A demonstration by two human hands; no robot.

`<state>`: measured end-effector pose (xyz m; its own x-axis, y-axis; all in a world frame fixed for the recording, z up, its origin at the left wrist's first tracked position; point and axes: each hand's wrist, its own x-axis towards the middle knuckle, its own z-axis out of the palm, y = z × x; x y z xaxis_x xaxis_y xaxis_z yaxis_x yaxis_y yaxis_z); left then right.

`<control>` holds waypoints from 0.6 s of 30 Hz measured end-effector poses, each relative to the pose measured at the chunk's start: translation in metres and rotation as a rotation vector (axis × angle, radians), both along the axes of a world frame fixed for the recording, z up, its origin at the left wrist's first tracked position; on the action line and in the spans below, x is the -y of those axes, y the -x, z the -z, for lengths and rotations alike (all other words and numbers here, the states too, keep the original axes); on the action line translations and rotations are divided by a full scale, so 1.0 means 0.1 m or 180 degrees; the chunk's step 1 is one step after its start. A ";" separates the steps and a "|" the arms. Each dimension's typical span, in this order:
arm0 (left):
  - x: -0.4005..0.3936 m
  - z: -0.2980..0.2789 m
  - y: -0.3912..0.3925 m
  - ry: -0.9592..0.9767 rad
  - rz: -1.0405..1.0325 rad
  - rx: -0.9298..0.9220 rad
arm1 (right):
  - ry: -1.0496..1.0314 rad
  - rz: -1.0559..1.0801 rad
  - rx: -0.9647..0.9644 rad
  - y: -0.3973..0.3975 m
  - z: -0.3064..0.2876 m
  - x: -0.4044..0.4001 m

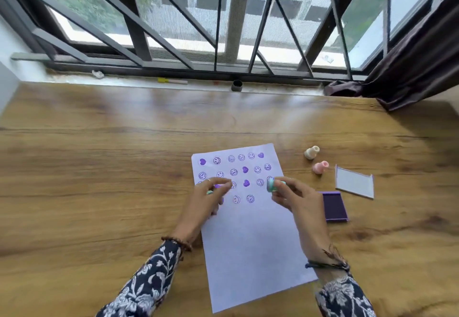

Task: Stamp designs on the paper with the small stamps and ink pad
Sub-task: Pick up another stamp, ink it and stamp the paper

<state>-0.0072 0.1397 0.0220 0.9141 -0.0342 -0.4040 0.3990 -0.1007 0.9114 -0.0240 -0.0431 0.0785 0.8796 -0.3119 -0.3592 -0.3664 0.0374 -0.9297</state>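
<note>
A white sheet of paper (250, 237) lies on the wooden table, its upper half covered with several purple smiley and heart prints. My right hand (295, 200) holds a small green stamp (271, 184) on its side, just above the paper's right edge. My left hand (211, 197) rests on the paper's left side with its fingers pinched on a small green stamp (216, 187) with a purple tip, mostly hidden. The open purple ink pad (334, 206) lies right of the paper, close to my right hand.
A cream stamp (311, 152) and a pink stamp (320, 167) lie right of the paper's top. The ink pad's clear lid (354, 184) sits beyond the pad. A barred window, its sill with small items, and a dark curtain (417, 68) border the table's far edge.
</note>
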 end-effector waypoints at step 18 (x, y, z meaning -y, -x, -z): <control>0.74 -0.53 0.17 0.3092 -0.0496 -0.0980 | 0.1604 -0.1293 0.0883 0.38 -0.42 -0.02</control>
<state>-0.0246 0.0654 0.0746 0.7979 -0.3611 -0.4828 0.5746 0.6976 0.4280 -0.0616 -0.0406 0.1208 1.0000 -0.0087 -0.0030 -0.0070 -0.5120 -0.8590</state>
